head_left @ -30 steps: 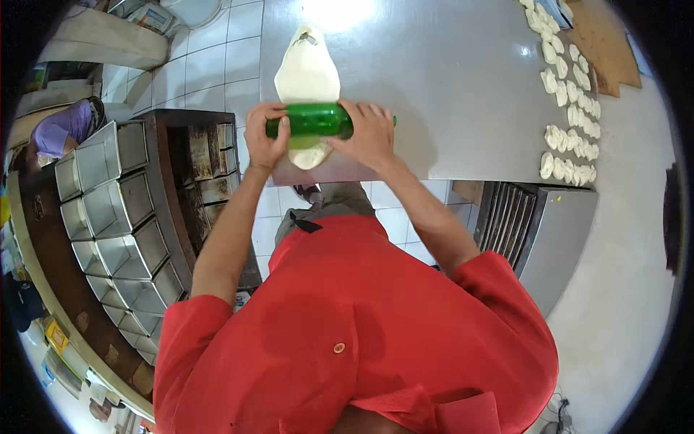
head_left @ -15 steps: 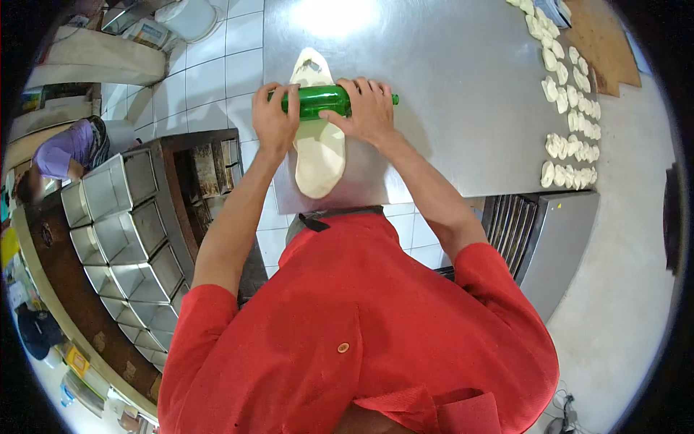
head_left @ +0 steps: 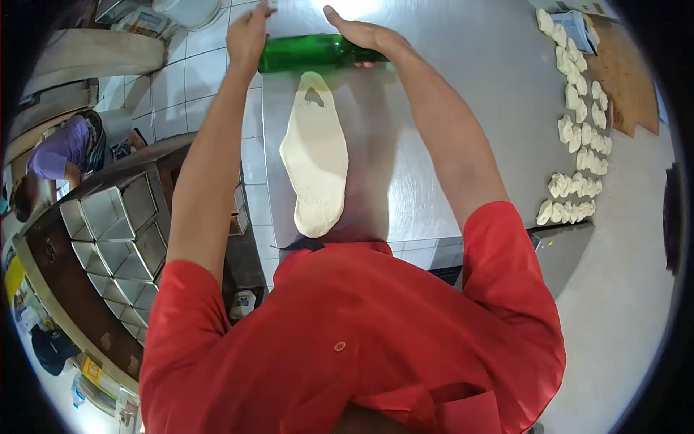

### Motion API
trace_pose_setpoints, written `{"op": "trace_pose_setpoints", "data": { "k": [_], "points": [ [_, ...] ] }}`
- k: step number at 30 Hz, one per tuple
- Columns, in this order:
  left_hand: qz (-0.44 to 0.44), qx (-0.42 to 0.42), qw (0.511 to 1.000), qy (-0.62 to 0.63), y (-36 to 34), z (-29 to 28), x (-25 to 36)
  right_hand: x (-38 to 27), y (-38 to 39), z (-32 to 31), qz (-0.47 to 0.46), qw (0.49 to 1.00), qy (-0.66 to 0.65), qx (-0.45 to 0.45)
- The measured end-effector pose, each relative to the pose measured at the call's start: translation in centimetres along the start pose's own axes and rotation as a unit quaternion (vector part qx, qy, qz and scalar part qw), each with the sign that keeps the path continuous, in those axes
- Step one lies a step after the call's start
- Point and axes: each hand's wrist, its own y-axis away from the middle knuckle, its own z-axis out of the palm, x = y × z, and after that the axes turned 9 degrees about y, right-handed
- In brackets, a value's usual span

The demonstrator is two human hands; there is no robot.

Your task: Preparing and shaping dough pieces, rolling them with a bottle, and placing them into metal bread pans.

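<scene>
My left hand (head_left: 249,36) is at the left end of a green glass bottle (head_left: 303,55), its blurred fingers stretched upward off the glass. My right hand (head_left: 369,37) grips the bottle's right part, thumb raised and fingertips showing below it. The bottle lies crosswise just beyond a long, flattened strip of pale dough (head_left: 313,159), which has a torn hole near its far end. Under both is a steel worktable (head_left: 470,72).
Rows of small dough pieces (head_left: 578,145) line the table's right side, beside a wooden board (head_left: 625,79). At left stand stacked metal tins (head_left: 116,239) and a bent-over person in purple (head_left: 65,152). A white bucket (head_left: 184,11) sits at top left.
Both hands and the bottle have moved up, away from my body, past the dough's far end, uncovering the whole strip. My left hand's fingers have lifted from their curl over the bottle.
</scene>
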Motion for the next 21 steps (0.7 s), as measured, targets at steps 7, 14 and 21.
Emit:
{"op": "trace_pose_setpoints", "data": {
  "k": [7, 14, 21],
  "points": [
    [0.064, -0.143, 0.987, 0.039, 3.3, 0.8, -2.1, 2.9, 2.0, 1.8, -0.046, 0.990, 0.134, 0.002],
    [0.274, -0.104, 0.954, -0.067, 16.2, -4.1, -5.8, 6.3, 11.4, 14.3, -0.192, 0.923, 0.151, 0.297],
    [0.403, -0.144, 0.894, -0.135, 24.0, -6.4, -7.5, 9.2, 17.7, 22.0, -0.273, 0.844, 0.107, 0.450]
  ]
}}
